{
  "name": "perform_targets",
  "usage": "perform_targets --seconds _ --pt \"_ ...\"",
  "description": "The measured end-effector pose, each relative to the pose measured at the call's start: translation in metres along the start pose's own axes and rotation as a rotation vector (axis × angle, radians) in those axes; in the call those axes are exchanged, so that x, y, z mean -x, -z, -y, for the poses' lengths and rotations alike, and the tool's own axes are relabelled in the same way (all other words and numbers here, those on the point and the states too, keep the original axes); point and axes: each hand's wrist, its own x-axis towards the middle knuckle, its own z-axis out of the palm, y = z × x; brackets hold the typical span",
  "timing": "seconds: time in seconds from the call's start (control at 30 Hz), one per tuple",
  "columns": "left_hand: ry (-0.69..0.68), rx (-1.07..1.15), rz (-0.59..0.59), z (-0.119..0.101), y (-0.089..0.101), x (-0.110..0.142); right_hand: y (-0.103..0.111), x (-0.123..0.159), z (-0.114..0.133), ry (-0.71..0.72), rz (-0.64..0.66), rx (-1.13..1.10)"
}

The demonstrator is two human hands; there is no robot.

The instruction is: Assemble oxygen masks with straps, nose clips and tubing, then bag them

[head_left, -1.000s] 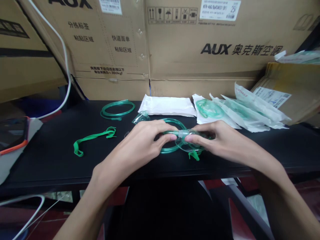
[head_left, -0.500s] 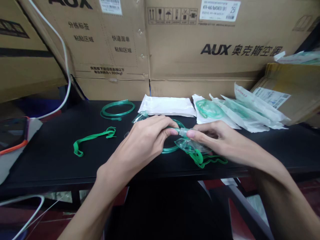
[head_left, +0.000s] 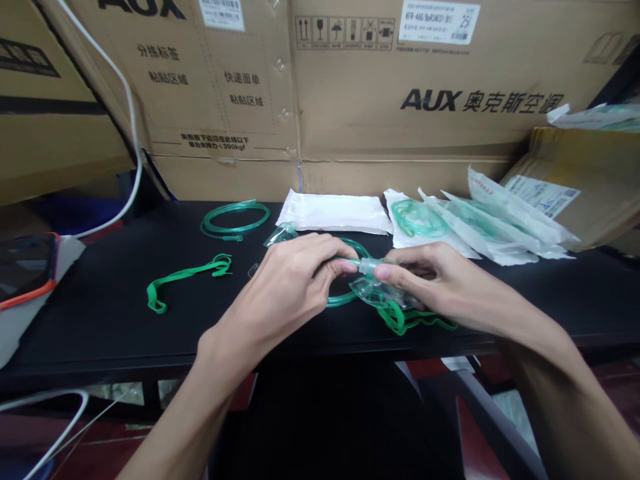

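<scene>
My left hand [head_left: 300, 273] pinches the end of a coiled green tube [head_left: 343, 300] between thumb and fingers. Opposite it, my right hand [head_left: 430, 277] grips a clear oxygen mask [head_left: 367, 291] by its pale connector [head_left: 369, 267]. Tube end and connector meet between my fingertips; how deep the tube sits in it I cannot tell. A green elastic strap [head_left: 397, 320] hangs from the mask below my right hand. Part of the mask is hidden behind my right fingers. Beyond my left hand lies another clear mask piece [head_left: 283, 233], partly covered.
On the black table [head_left: 100, 333] lie a second coiled tube [head_left: 235, 219] and a loose green strap [head_left: 187, 273]. A white packet [head_left: 335, 213] and several mask packets [head_left: 420, 220] line the back, before large cardboard boxes [head_left: 350, 100]. A phone [head_left: 27, 267] is at far left.
Both hands keep their grips, with only a very slight shift. Tube end and connector stay together between the fingertips.
</scene>
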Motion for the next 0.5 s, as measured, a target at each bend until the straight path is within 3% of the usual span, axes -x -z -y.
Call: perform_targets --seconds 0.5 --pt "0.028 0.009 0.017 -0.001 0.0013 0.0002 -0.0011 -0.0001 0.0003 -0.003 -0.005 0.014"
